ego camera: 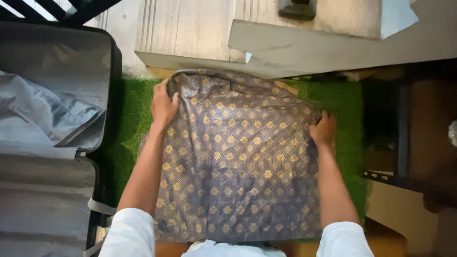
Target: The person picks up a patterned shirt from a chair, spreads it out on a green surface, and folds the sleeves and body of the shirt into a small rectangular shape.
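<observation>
On green artificial-grass mat [128,119]: 2 hands on grey fabric with gold diamond motifs [238,157].
Left hand [164,105] grips fabric's top-left edge, right hand [323,128] clutches right edge; open grey-lined suitcase [47,119] lies just left.

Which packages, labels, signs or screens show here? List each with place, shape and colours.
None in view: no package, label, sign or screen.
Only a patterned cloth under both hands, on green turf.
An open grey suitcase lies at the left.
</observation>
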